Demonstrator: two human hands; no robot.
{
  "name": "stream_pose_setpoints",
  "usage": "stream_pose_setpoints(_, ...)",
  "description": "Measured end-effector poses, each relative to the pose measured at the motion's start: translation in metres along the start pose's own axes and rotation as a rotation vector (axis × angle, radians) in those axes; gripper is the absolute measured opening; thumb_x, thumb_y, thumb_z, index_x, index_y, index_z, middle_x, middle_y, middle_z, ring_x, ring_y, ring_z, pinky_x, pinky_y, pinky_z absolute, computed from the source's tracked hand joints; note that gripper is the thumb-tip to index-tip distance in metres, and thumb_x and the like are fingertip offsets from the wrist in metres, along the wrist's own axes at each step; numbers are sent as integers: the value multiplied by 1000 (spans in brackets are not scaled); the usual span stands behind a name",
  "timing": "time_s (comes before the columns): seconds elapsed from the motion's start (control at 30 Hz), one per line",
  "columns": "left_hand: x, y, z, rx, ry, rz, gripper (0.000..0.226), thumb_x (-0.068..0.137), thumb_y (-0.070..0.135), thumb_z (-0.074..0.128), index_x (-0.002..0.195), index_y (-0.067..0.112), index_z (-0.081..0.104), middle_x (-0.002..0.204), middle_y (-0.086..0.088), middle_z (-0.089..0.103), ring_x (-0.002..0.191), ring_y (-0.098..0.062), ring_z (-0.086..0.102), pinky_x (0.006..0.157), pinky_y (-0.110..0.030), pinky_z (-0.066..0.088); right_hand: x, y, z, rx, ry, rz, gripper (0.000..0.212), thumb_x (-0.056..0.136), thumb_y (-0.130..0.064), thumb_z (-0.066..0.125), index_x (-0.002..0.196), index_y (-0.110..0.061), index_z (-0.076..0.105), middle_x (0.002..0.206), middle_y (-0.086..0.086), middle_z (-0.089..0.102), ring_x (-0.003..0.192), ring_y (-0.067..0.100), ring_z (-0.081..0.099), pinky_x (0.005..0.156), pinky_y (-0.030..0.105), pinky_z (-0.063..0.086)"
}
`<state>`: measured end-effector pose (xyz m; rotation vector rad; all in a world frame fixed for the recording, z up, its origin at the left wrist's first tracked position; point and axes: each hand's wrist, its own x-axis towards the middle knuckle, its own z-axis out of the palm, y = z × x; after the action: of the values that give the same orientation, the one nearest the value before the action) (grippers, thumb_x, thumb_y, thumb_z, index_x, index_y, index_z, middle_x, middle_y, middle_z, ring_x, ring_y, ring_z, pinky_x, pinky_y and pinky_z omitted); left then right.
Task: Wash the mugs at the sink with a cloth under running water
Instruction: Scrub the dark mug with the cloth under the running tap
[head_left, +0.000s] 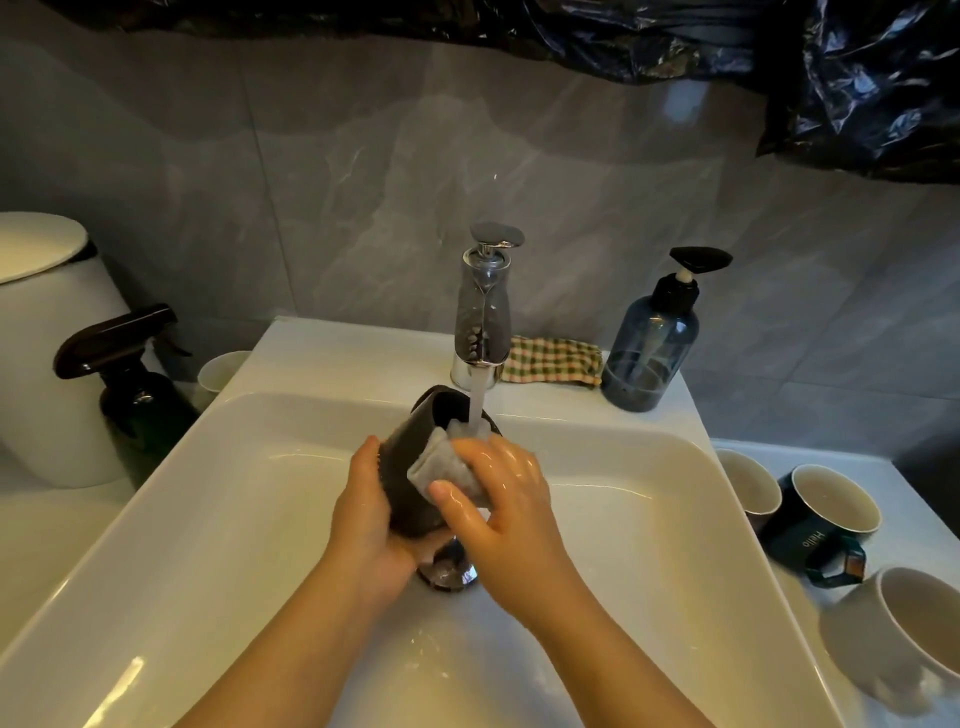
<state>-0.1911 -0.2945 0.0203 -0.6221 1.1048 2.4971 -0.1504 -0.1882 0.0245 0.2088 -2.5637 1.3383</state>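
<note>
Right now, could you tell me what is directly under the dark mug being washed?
Beneath the dark mug sits the metal drain stopper in the white sink. The left hand and right hand cover part of the stopper, so its full outline is hidden.

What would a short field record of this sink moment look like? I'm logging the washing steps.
water: running from the faucet onto the cloth
left hand: holds the dark mug, tilted over the sink
right hand: presses the grey cloth against the mug's rim
waiting mugs: three on the counter to the right, among them a dark "Hello" mug
behind sink: checked cloth, blue pump bottle
left of sink: dark spray bottle
</note>
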Motion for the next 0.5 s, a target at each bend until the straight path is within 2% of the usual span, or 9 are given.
stream_pose_setpoints(0.1, -1, -2, 5, 179, -16, 95, 33, 94, 42, 42, 105, 16, 61, 100, -16, 67, 89, -29, 65, 55, -37, 54, 4, -5, 1, 65, 94, 76, 31, 87, -62, 41, 96, -34, 53, 96, -24, 53, 95, -2, 52, 82, 17, 45)
stream_pose_setpoints(0.17, -2, -6, 6, 465, -37, 420, 13, 94, 35, 44, 103, 30, 53, 106, -6, 58, 92, -20, 60, 59, -30, 54, 8, -11, -1, 355, 136, 360, 30, 92, -57, 36, 88, -32, 51, 93, -9, 60, 88, 9, 58, 68, 18, 48)
stream_pose_setpoints(0.2, -1, -8, 2, 661, -68, 642, 11, 90, 37, 47, 101, 38, 49, 109, 1, 54, 97, -12, 56, 68, -24, 52, 11, -13, -5, 564, 171, 540, 29, 95, -52, 34, 88, -30, 52, 93, -4, 60, 86, 10, 58, 62, 18, 47)
stream_pose_setpoints(0.23, 0, -9, -3, 855, -123, 840, 17, 84, 42, 49, 100, 42, 46, 111, 7, 50, 102, -4, 52, 78, -15, 47, 15, -11, -10, 753, 186, 709, 31, 96, -50, 34, 88, -27, 53, 92, 0, 61, 83, 13, 58, 58, 20, 46)
stream_pose_setpoints(0.3, 6, -13, -11, 1098, -231, 1021, 28, 75, 48, 47, 102, 44, 44, 113, 13, 45, 107, 11, 43, 83, -1, 35, 16, -9, -17, 928, 176, 894, 34, 96, -50, 37, 94, -22, 57, 93, 8, 63, 83, 21, 61, 56, 28, 49)
stream_pose_setpoints(0.33, 9, -15, -12, 1105, -244, 1000, 27, 75, 48, 48, 102, 44, 44, 112, 15, 45, 107, 12, 43, 82, 1, 34, 15, -9, -17, 916, 168, 869, 35, 96, -50, 37, 101, -22, 57, 98, 9, 64, 86, 23, 62, 58, 31, 52)
stream_pose_setpoints(0.4, 0, -14, -1, 848, -170, 750, 14, 87, 42, 49, 101, 41, 47, 109, 11, 49, 102, -4, 53, 72, -8, 47, 9, -6, -14, 731, 190, 696, 29, 97, -47, 36, 105, -26, 54, 103, 6, 60, 93, 19, 60, 67, 30, 56)
stream_pose_setpoints(0.43, -1, -13, 2, 635, -129, 518, 9, 93, 38, 46, 102, 37, 50, 106, 4, 53, 97, -14, 57, 63, -19, 53, 4, -5, -11, 571, 170, 555, 22, 97, -45, 37, 101, -29, 51, 102, 2, 59, 94, 16, 60, 72, 28, 56)
stream_pose_setpoints(0.5, -2, -12, 3, 314, -48, 58, 25, 96, 41, 43, 105, 23, 58, 102, -12, 62, 91, -30, 61, 57, -40, 54, -6, -2, -5, 160, 43, 239, 17, 95, -48, 38, 97, -33, 46, 99, -7, 59, 95, 11, 59, 79, 29, 54)
